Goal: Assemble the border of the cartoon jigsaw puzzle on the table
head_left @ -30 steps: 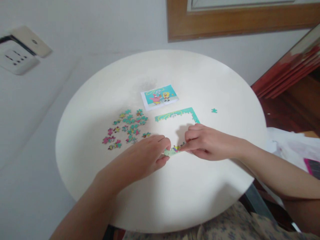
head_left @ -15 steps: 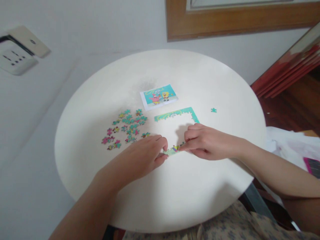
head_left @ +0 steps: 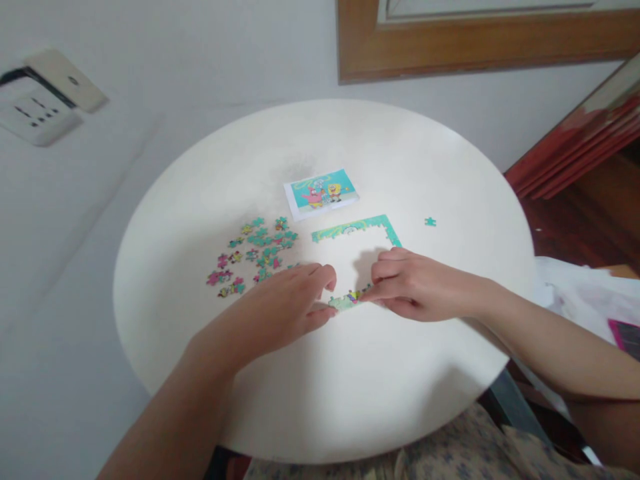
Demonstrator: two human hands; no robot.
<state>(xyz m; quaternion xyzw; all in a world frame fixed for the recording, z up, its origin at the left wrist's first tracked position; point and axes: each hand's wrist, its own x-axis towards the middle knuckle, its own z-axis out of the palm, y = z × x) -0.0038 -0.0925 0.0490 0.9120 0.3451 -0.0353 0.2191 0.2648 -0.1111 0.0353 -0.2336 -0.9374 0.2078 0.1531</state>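
Observation:
A partly joined jigsaw puzzle border lies on the round white table, its upper and right sides linked. Its lower strip runs between my hands. At that strip's left end, my left hand has thumb and index finger apart, the thumb tip touching or very near the end piece. My right hand covers the lower right corner, fingers curled, index fingertip pressed on the strip by a yellow and purple patch. Loose puzzle pieces are scattered left of the border, a few partly behind my left hand.
Behind the border lies a reference picture card with cartoon figures. One green puzzle piece sits alone at the right. The white table stands against a wall with a socket. Red curtain folds hang at the right.
My left index finger has lifted off the strip's left end, opening a gap from the thumb. My right hand keeps its place on the puzzle. The view has shifted slightly.

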